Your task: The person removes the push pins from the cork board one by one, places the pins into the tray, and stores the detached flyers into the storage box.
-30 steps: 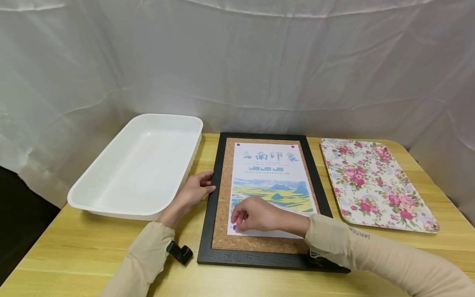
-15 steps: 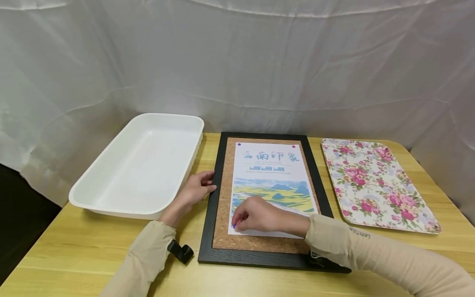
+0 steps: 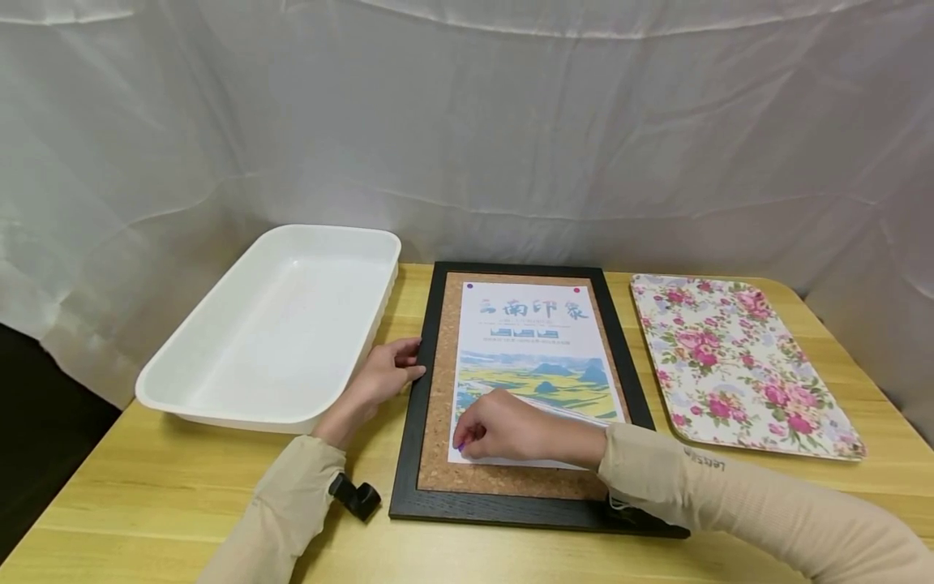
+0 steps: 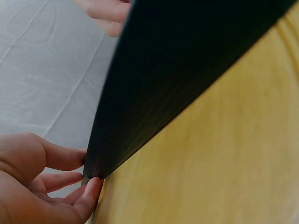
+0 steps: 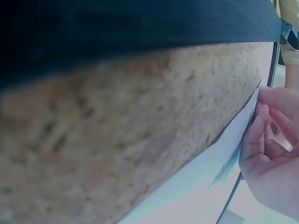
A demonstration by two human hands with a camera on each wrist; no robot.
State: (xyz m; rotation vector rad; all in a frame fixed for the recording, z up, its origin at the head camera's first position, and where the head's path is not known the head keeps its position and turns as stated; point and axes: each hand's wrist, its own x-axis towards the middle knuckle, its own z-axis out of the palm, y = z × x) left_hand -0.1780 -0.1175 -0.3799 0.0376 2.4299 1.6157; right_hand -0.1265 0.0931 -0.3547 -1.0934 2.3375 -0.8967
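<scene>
Two trays, white tub (image 3: pixel 277 324) and floral tray (image 3: pixel 737 365), flanking cork board (image 3: pixel 438 381).

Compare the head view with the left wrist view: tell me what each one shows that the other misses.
Only the head view shows the poster on the cork board, the purple pin that the right hand pinches at the poster's lower left corner, the white tray and the floral tray. Only the left wrist view shows, from close up, the fingertips touching the frame's outer edge. Both show the left hand on the black frame and the wooden table.
</scene>
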